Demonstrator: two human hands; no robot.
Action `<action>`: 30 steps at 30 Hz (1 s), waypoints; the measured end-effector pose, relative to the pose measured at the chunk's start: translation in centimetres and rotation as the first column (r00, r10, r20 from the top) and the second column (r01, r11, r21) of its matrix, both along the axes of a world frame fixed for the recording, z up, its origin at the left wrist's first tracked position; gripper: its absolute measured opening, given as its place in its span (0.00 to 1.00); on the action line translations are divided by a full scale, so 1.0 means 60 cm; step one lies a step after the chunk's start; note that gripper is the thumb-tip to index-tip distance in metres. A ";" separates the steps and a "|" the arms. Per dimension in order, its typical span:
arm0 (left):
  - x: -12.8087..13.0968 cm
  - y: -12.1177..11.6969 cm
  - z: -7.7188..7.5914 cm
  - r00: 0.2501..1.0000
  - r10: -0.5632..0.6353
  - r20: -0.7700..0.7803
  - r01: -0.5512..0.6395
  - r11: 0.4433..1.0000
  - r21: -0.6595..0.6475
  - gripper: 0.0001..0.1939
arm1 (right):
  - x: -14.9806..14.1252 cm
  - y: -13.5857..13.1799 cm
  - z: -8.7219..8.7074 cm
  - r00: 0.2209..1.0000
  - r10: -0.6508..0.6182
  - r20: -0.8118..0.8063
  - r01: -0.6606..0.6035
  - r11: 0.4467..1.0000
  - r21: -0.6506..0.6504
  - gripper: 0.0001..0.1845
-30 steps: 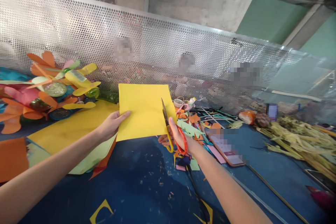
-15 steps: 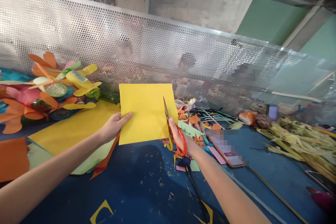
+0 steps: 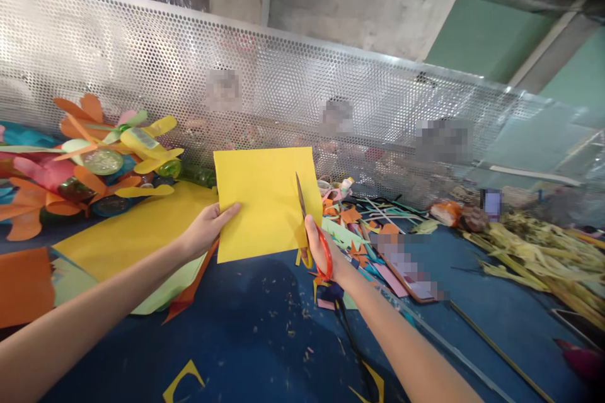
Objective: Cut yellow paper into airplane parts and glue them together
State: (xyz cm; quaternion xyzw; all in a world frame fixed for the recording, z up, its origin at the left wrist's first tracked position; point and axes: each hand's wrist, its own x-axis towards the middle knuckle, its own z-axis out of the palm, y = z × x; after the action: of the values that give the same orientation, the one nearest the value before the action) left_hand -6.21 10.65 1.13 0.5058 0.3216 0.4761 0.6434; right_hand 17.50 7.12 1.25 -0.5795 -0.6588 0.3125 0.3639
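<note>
A: Fingers?
B: On the left hand (image 3: 212,223), pinch the yellow sheet (image 3: 262,198) by its left edge, up above the table (image 3: 227,337). On the right hand (image 3: 325,249), curl around the scissors (image 3: 302,203) — partly hidden; cannot tell whether pinching paper too.
A: Risks?
B: Possibly a crease or stray nick — from a loosened left pinch, with blades crossing the paper's face.

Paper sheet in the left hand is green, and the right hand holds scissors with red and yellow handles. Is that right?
Not quite: in the head view, the paper sheet in the left hand is yellow, not green. The right hand does hold scissors with red and yellow handles.
</note>
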 end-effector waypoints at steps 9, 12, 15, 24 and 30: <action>0.004 -0.003 0.001 1.000 -0.002 0.031 0.002 1.000 -0.010 0.16 | 0.000 0.002 -0.008 0.999 -0.001 0.044 -0.003 0.996 0.092 0.37; 0.006 -0.003 0.001 0.999 0.002 0.036 -0.002 1.000 -0.011 0.16 | 0.001 0.002 -0.009 0.997 -0.018 0.075 0.010 0.993 0.115 0.36; 0.007 -0.004 0.002 0.999 0.010 0.046 -0.009 1.000 -0.013 0.17 | 0.000 0.003 -0.009 0.991 -0.059 0.120 0.043 0.990 0.132 0.35; 0.009 -0.007 0.006 0.999 0.020 0.040 -0.019 0.999 -0.035 0.18 | 0.000 0.008 -0.010 0.976 -0.124 0.181 0.078 0.967 0.241 0.30; 0.008 -0.005 0.002 0.998 0.024 0.050 -0.020 0.997 -0.075 0.18 | -0.002 0.009 -0.010 0.981 -0.107 0.163 0.072 0.975 0.210 0.31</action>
State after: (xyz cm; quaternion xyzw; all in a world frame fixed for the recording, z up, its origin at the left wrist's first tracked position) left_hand -5.71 10.33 1.25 0.4655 0.3283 0.4835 0.6647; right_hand 17.40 7.63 0.64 -0.5936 -0.6894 0.1755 0.3763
